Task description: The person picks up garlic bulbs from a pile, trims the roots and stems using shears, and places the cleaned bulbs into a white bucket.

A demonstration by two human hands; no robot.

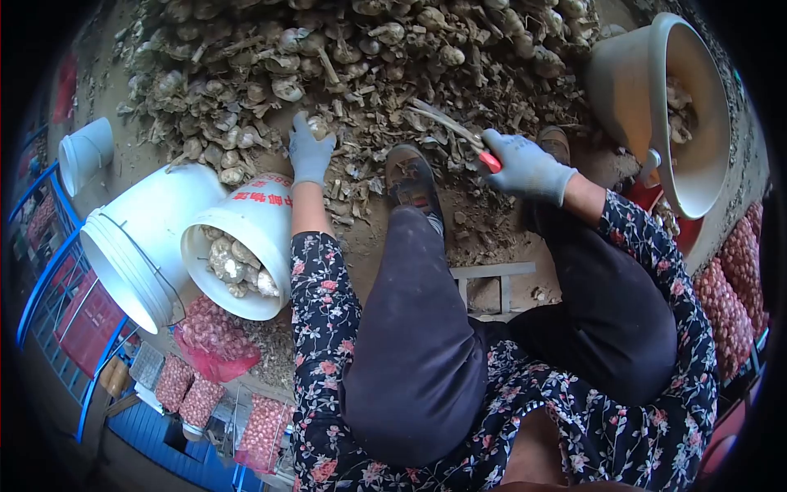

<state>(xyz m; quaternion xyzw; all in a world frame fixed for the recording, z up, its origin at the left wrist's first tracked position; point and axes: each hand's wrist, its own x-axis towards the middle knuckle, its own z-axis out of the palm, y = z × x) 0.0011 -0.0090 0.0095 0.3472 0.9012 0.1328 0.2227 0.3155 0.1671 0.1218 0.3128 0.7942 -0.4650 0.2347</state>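
My left hand (311,156), in a pale grey glove, reaches to the near edge of the heap of dry garlic (328,57). Its fingers are closed around a garlic bulb (319,128). My right hand (526,166), gloved too, grips red-handled shears (489,161), whose long thin end points left over the loose stalks and skins. Left of my left forearm, a tilted white bucket (270,201) with red lettering holds several trimmed garlic bulbs (234,262).
Another white bucket (176,213) leans at the left, with a smaller one (86,156) beyond it. A large pale bucket (623,90) with some garlic tilts at the right. Red mesh sacks (217,332) lie lower left and others (725,316) at far right. My shoe (414,180) rests among the scraps.
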